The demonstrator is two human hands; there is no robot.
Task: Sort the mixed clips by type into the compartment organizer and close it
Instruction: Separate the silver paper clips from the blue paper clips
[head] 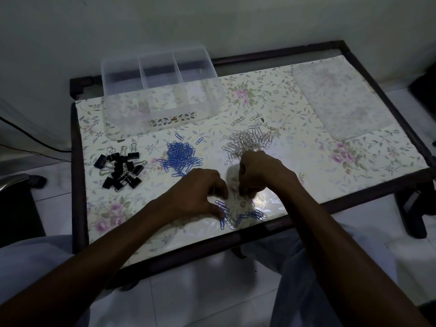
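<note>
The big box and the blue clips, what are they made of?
The box looks like clear, glossy plastic: the tablecloth shows through its walls. The blue clips look like bent wire with a smooth blue coating, probably plastic over metal, though the picture cannot settle that.

A dim room around a floral-topped bench

The bench [306, 166] has a dark frame and a top covered in a pale sheet printed with pink flowers and grey-green leaves, glossy where light falls on its near edge. It stands on a floor [193, 291] of pale tiles, against a plain light wall [212, 20]. A thin dark cable [28, 133] runs along the left side, near the wall. The person's pale trousers [302, 267] show under the bench's near edge.
</note>
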